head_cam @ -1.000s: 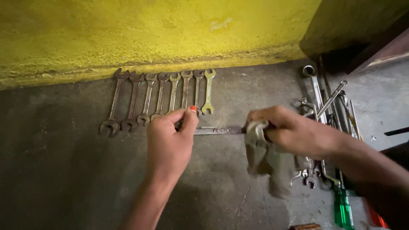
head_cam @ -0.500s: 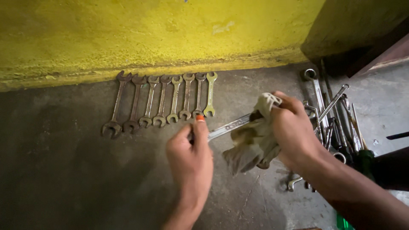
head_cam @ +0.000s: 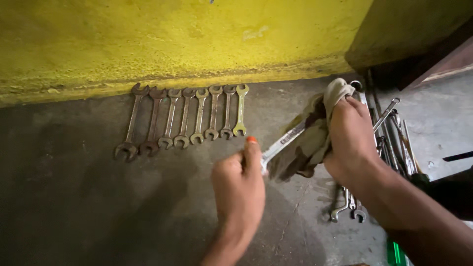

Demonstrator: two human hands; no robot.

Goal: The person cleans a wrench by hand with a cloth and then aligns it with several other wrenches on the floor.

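Our left hand (head_cam: 240,183) pinches the long steel wrench (head_cam: 285,141); our right hand (head_cam: 351,139) clamps the dirty grey rag (head_cam: 310,135), hiding its far end.

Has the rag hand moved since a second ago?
Yes. The right hand with the rag has moved up and right, away from the wrench row toward the tool pile.

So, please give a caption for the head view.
Left hand holds a wrench; right hand wraps it in a rag.
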